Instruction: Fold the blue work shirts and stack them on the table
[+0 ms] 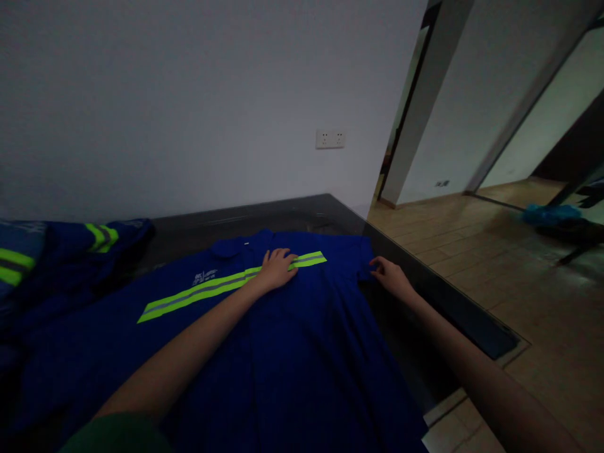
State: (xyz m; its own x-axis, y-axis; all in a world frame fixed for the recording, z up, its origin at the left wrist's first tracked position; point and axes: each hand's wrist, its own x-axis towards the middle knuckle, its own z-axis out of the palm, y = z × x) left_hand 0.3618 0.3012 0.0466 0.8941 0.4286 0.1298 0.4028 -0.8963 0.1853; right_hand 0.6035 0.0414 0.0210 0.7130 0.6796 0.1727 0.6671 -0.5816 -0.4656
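Note:
A blue work jacket [283,340] with a yellow-green reflective stripe [189,297] across its chest lies spread out on a dark table. Its collar points towards the wall, and white lettering shows on the chest. My left hand [277,269] rests flat on the chest, partly over the stripe, with its fingers stretched out. At the right edge of the jacket, my right hand [391,277] pinches the folded end of the short-looking sleeve [365,255] between thumb and fingers.
More blue clothing [70,251] with reflective stripes is piled on the left. The dark tabletop [311,211] meets a white wall carrying a double socket [330,138]. Beyond the table's right edge lie a tiled floor [453,233] and a blue plastic bag [550,214].

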